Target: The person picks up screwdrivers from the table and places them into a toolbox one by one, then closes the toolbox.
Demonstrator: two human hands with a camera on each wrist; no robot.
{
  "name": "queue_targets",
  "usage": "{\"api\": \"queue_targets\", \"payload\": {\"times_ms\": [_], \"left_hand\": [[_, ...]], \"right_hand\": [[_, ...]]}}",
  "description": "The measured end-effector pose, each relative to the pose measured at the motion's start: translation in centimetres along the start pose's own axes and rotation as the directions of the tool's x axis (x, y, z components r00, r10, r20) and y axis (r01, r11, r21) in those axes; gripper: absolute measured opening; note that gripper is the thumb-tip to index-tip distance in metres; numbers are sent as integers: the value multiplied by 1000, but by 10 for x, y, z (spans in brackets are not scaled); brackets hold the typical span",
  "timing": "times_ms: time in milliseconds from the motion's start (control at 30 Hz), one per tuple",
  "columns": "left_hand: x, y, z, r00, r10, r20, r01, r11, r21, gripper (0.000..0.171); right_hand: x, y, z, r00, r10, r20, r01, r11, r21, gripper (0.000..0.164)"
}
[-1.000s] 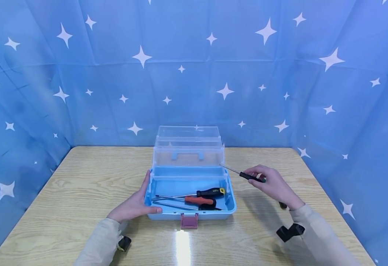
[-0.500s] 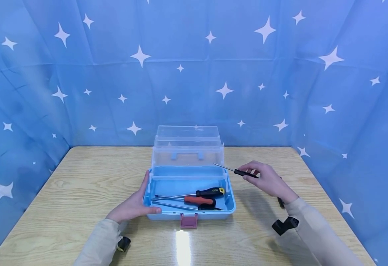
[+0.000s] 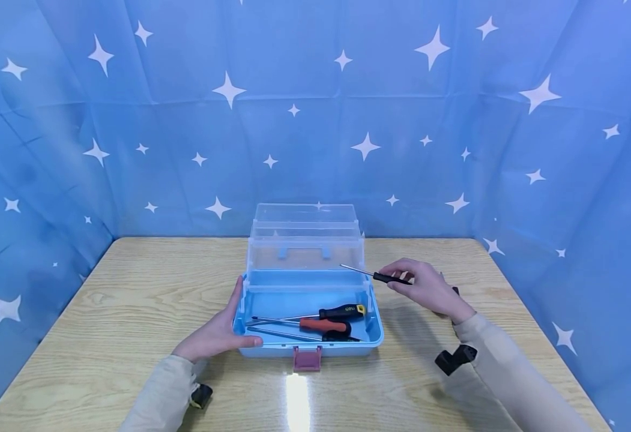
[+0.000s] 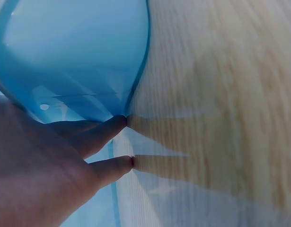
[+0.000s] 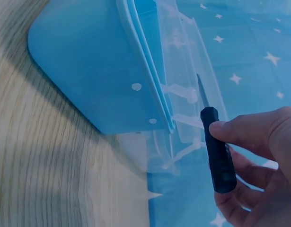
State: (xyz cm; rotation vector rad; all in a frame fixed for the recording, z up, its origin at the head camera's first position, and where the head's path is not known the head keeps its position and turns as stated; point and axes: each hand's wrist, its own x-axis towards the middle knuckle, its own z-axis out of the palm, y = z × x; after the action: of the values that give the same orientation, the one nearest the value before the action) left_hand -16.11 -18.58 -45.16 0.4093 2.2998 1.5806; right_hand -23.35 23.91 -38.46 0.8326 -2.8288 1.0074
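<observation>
blue toolbox (image 3: 371,336) steadied by left hand (image 3: 215,336); right hand (image 3: 428,288) pinches screwdriver (image 3: 374,275).

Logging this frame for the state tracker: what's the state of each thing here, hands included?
toolbox: open, standing on the table
clear lid: raised upright behind the tray
pink latch: undone, hanging at the front
small black screwdriver: held in the air, tip over the box
right hand: pinches the small black screwdriver
left hand: flat against the toolbox's left side
three screwdrivers: lying in the tray
</observation>
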Motion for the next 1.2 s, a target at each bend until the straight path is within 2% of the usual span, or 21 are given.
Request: {"api": "queue_targets", "payload": {"times_ms": [633, 1200], "left_hand": [[2, -2, 1, 1000, -17, -20, 17, 1000, 24, 127], [1, -1, 1, 1000, -13, -19, 13, 1000, 9, 126]], "right_hand": [[16, -11, 0, 999, -44, 12, 43, 999, 18, 23], [29, -21, 13, 996, -89, 6, 89, 993, 78, 22]]}}
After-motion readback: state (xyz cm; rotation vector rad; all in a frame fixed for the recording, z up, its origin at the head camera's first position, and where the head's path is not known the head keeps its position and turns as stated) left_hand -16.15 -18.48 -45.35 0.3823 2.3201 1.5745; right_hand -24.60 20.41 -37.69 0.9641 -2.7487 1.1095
